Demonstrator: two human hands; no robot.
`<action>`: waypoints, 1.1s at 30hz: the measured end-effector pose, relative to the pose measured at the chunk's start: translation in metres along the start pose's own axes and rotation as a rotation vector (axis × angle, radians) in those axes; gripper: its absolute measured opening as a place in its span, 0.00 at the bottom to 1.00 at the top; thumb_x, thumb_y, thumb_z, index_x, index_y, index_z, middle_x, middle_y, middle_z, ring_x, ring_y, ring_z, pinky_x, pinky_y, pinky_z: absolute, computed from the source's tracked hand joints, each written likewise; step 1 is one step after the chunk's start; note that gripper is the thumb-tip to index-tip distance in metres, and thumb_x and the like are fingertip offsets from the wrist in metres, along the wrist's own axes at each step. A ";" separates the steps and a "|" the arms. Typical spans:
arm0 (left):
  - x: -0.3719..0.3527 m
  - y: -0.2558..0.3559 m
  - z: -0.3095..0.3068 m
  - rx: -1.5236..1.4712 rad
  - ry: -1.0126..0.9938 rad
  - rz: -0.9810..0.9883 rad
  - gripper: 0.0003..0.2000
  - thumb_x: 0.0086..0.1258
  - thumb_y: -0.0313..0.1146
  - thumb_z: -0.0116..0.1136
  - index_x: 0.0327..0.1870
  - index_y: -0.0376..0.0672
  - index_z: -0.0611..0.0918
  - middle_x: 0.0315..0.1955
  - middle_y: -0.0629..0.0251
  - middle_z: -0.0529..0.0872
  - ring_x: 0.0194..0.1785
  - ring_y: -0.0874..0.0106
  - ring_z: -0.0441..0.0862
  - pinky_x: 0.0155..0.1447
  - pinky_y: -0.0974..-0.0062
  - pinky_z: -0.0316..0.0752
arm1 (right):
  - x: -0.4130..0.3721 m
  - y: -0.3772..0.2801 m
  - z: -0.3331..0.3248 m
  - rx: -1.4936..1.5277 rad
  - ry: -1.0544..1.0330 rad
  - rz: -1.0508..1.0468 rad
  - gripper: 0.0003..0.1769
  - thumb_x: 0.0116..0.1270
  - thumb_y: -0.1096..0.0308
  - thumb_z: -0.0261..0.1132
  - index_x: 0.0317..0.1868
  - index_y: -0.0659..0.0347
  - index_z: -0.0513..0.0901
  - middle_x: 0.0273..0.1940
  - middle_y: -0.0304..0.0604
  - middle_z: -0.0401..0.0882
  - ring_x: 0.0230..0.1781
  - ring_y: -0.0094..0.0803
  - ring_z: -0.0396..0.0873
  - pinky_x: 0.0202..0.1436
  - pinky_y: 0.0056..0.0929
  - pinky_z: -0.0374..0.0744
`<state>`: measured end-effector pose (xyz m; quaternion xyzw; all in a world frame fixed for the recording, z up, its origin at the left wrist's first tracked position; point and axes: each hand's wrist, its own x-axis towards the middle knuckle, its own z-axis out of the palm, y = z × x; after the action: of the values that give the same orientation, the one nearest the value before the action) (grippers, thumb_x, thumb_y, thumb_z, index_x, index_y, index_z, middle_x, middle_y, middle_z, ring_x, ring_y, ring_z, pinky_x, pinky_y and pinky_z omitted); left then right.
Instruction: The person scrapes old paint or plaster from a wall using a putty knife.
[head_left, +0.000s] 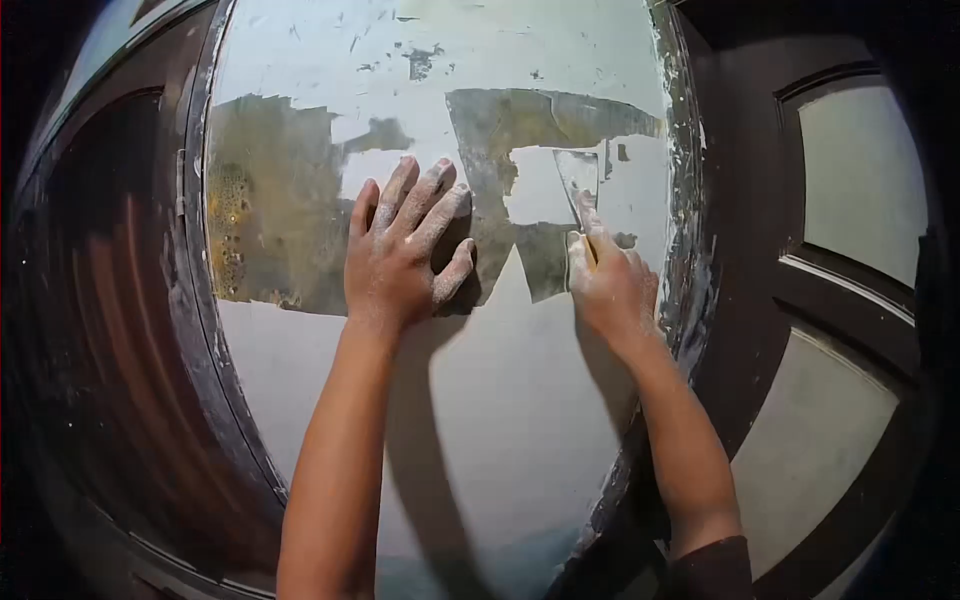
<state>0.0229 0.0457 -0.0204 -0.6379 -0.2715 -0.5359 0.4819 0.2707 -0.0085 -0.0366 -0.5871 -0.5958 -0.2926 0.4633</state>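
Observation:
Straight ahead is a wall (520,370) whose white paint has come off in a broad band, baring a grey-brown layer (275,190). My left hand (400,240) lies against it with fingers spread, dusted white and holding nothing. In my right hand (612,280) is a putty knife (577,175), its handle gripped and the forefinger stretched along it. The blade points up and rests on a white paint patch (535,190) at the right of the band. Most of the handle is hidden by my fingers.
A dark brown door (120,290) stands left of the wall. On the right is a dark frame (745,200) with pale panels (858,180). Chipped, paint-spattered edges (685,180) border the wall. Scrape marks (420,62) show in the paint above.

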 end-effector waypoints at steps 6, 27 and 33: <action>0.000 0.001 -0.001 0.010 -0.005 -0.020 0.25 0.68 0.48 0.67 0.66 0.56 0.85 0.77 0.73 0.76 0.82 0.60 0.67 0.85 0.51 0.54 | -0.029 -0.003 -0.007 -0.034 -0.071 0.025 0.23 0.82 0.51 0.55 0.69 0.50 0.81 0.32 0.62 0.87 0.37 0.65 0.86 0.45 0.64 0.81; -0.002 -0.003 0.001 -0.016 0.018 -0.023 0.24 0.68 0.45 0.66 0.67 0.57 0.85 0.76 0.74 0.77 0.82 0.62 0.67 0.85 0.52 0.55 | -0.041 0.002 0.005 -0.124 -0.095 -0.059 0.33 0.82 0.54 0.56 0.84 0.48 0.64 0.29 0.58 0.86 0.33 0.62 0.86 0.43 0.63 0.81; -0.002 0.000 -0.001 0.020 -0.007 -0.035 0.25 0.69 0.47 0.64 0.68 0.57 0.84 0.76 0.74 0.77 0.83 0.63 0.67 0.86 0.54 0.53 | 0.008 0.003 -0.012 -0.046 -0.013 -0.065 0.32 0.83 0.52 0.53 0.84 0.45 0.64 0.32 0.59 0.88 0.36 0.65 0.86 0.45 0.65 0.80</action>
<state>0.0217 0.0454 -0.0219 -0.6300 -0.2897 -0.5394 0.4777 0.2776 -0.0156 -0.0247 -0.5798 -0.6106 -0.3173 0.4362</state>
